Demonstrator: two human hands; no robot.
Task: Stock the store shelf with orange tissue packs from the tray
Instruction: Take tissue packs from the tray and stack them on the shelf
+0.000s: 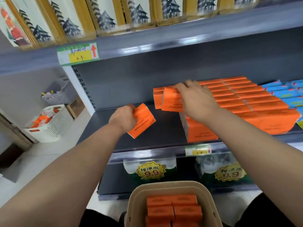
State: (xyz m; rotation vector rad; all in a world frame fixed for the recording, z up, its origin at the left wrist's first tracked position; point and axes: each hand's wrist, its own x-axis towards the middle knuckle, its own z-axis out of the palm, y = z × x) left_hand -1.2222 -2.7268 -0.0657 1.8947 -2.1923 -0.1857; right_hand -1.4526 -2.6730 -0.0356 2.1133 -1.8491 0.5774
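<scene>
Left hand (pixel 122 117) grips a glossy, boxy orange pack (pixel 141 122); right hand (pixel 195 97) clasps two upright packs (pixel 169 99) atop the stack (pixel 249 104) on the dark shelf (pixel 106 126).

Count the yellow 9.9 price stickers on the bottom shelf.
2. The left sticker is just above the tray; the right sticker is farther right, below the small shelf tag. Others may be hidden off frame.
</scene>
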